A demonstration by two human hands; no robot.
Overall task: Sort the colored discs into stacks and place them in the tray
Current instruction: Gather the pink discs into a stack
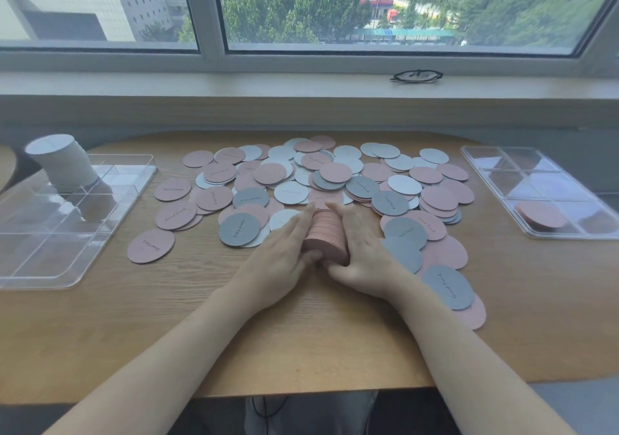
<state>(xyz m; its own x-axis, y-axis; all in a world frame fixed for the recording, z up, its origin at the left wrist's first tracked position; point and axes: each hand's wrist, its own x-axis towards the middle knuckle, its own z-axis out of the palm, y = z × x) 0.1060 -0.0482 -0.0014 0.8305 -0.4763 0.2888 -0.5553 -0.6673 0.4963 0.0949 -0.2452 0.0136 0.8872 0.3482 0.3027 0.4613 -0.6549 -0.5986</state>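
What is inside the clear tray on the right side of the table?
The right tray holds one short stack of pink discs in a near compartment. The other compartments look empty through the clear plastic. How many discs the stack contains cannot be told.

Both hands (323, 243) around pink stack (325, 233)

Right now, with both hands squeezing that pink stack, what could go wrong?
1. The pink stack is held only from its sides between the left hand and right hand; lifted unevenly, it could fan out and spill.
2. Loose discs crowd right around it, so strays may get dragged along.
3. The white stack in the left tray leans and might topple if bumped.
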